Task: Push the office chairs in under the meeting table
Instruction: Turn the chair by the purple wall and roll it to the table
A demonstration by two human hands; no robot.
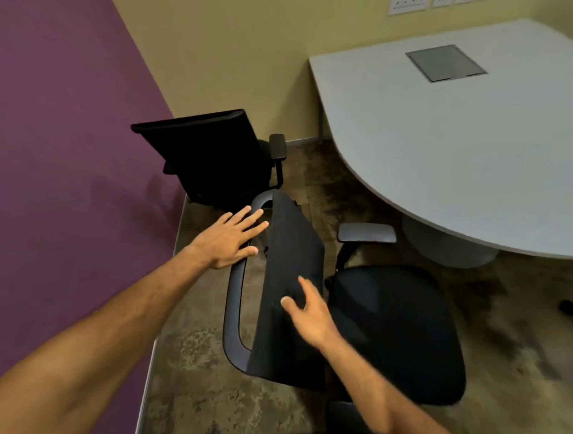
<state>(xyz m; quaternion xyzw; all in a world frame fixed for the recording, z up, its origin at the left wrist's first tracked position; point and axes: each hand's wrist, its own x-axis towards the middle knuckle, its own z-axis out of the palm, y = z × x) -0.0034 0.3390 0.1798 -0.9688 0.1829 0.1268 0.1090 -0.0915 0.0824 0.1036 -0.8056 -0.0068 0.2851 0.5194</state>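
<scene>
A black mesh office chair point(395, 331) stands in front of me, its backrest point(289, 282) edge-on and its seat pointing right toward the white meeting table point(443, 157). The seat lies outside the table's curved edge. My left hand point(229, 240) hovers with fingers spread over the grey frame behind the backrest's top. My right hand point(308, 311) rests with fingers apart against the backrest's mesh, not closed on it. A second black chair point(212, 155) stands further back by the purple wall, away from the table.
The purple wall point(69, 176) runs close on the left and a beige wall point(235, 52) lies behind. The table's round white pedestal point(446, 251) stands under its curved edge. A chair caster point(571, 308) shows at the right edge. Patterned brown carpet point(208, 360) covers the floor.
</scene>
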